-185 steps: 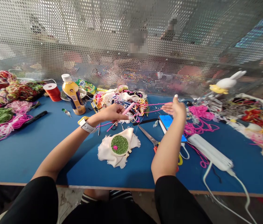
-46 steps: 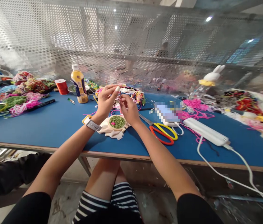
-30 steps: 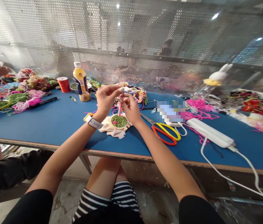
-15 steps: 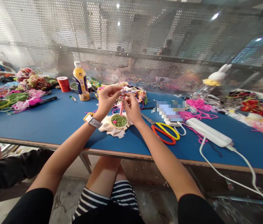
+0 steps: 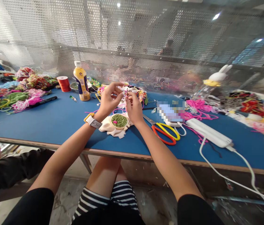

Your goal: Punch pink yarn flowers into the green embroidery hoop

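We hold both hands raised above the blue desk [image 5: 52,122], just behind the round wooden embroidery hoop with green stitching [image 5: 119,120], which lies on its frayed white cloth [image 5: 113,130] near the front edge. The left hand [image 5: 107,101] has thumb and forefinger closed toward a fine pink thread; whether it actually grips the thread we cannot tell. The right hand [image 5: 134,107] pinches a thin needle-like tool [image 5: 127,92], its tip upright between the two hands.

We judge the step in hand to be threading the tool. The next move calls for a steady alignment of thread end and tool tip.

To the right of the hoop lie the yellow-and-red-handled scissors [image 5: 166,133], then the white power strip [image 5: 208,132]. Open desk lies left of the hoop, up to the yellow bottle [image 5: 81,82] toward the far edge.
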Demonstrator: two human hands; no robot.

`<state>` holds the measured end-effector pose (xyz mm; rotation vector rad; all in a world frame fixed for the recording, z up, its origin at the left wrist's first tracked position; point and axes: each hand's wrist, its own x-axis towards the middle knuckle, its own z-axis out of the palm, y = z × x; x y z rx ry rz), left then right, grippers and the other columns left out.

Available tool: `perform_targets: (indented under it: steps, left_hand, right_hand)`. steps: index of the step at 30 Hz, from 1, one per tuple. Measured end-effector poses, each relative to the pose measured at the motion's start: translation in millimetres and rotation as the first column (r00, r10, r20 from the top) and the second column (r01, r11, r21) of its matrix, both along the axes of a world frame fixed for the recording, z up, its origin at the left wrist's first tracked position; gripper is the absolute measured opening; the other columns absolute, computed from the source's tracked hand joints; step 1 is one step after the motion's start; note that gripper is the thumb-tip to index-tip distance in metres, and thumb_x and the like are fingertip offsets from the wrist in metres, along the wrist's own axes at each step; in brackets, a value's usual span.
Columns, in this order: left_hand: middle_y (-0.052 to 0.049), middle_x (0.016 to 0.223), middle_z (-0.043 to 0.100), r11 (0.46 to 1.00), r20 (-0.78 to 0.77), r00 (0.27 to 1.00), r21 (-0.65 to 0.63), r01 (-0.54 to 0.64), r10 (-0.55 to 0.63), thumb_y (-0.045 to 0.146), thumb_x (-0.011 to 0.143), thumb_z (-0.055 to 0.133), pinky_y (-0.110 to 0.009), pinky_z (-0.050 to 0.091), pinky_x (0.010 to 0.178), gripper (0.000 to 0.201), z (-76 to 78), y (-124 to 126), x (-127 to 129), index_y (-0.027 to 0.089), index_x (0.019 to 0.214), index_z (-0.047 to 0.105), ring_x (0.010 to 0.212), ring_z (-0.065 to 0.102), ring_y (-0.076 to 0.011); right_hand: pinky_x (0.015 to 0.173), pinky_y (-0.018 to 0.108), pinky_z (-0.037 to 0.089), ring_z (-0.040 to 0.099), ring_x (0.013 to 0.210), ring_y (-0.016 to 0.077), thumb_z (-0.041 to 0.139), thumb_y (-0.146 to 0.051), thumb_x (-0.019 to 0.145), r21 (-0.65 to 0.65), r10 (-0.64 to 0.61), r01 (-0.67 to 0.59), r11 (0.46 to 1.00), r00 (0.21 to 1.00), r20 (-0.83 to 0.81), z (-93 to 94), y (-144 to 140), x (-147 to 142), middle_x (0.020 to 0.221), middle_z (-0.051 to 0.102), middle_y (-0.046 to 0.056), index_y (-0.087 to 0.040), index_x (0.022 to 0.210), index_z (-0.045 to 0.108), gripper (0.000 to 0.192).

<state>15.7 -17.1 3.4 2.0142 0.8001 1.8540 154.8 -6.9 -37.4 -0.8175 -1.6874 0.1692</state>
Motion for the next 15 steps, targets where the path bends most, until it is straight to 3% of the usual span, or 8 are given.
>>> perform_targets:
  steps: [5,15]
  left_hand:
    - [0.004,0.072,0.063,0.997,-0.03,0.998,0.044,0.059,-0.058,0.015,0.076,0.066,-0.016,0.042,0.048,0.039,1.6,-0.7,-1.4,0.022,0.112,0.053,0.064,0.061,-0.0086]
    - [0.004,0.073,0.063,0.987,-0.113,0.993,0.16,0.002,0.016,0.014,0.078,0.063,-0.018,0.038,0.047,0.038,2.2,-3.9,-1.4,0.022,0.112,0.049,0.068,0.06,-0.0095]
  right_hand:
    - [0.082,0.041,0.05,0.06,0.088,0.0216,0.039,-0.04,0.099,-0.004,-0.019,0.019,1.0,1.0,0.018,-1.6,3.1,1.0,0.096,0.063,0.006,-0.026,0.109,0.052,0.022]
    - [0.083,0.042,0.051,0.06,0.088,0.0217,0.039,-0.031,0.098,0.028,-0.002,0.001,1.0,0.999,0.033,-0.8,2.1,-0.6,0.097,0.063,0.006,-0.026,0.107,0.05,0.015]
